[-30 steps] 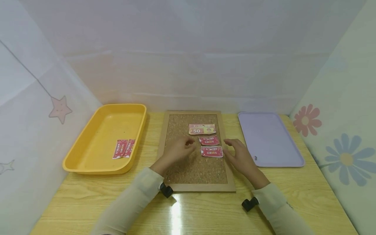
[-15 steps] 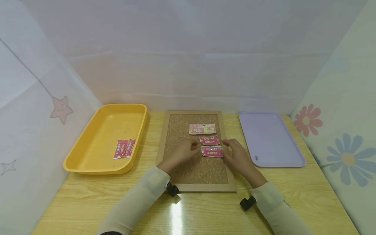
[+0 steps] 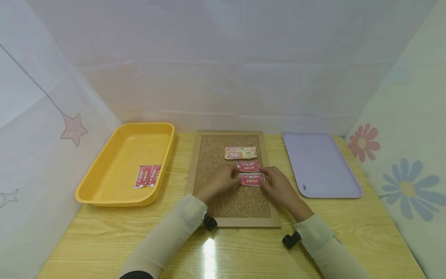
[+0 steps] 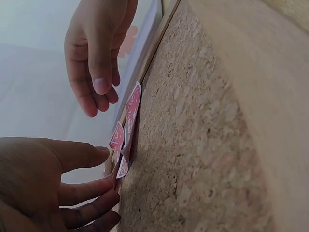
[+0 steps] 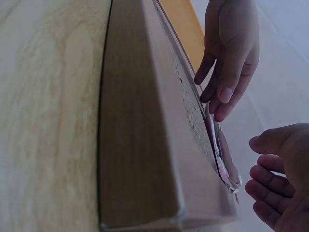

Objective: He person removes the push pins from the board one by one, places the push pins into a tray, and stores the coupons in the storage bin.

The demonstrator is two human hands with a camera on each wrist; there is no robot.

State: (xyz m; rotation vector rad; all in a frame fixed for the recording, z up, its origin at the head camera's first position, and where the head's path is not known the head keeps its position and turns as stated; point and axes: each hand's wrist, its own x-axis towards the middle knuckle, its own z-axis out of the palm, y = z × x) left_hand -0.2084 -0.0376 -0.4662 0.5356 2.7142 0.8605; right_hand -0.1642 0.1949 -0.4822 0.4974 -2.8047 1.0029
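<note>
A wood-framed cork board [image 3: 244, 205] lies flat on the table, bearing three paper coupons in a column. The top coupon [image 3: 237, 155] is pink and yellow; the middle coupon [image 3: 248, 166] and lower coupon [image 3: 250, 180] are red. My left hand [image 3: 220, 180] is at the left ends of the two red ones, thumb and index finger apart in the left wrist view, the index fingertip by the paper. On the other side is my right hand [image 3: 277, 186], fingers loosely bent; in the right wrist view its thumb and fingers [image 5: 268, 181] stand apart, holding nothing.
To the left stands a deep yellow tray [image 3: 122, 202] with two red coupons [image 3: 143, 176] inside. A flat lilac tray [image 3: 320, 166] with a tiny dark item [image 3: 304, 187] lies on the right. White cloth walls enclose the wooden table [image 3: 244, 252].
My left hand has moved right, to the left ends of the red coupons. My right hand has shifted slightly left, toward their right ends. The coupons look unmoved.
</note>
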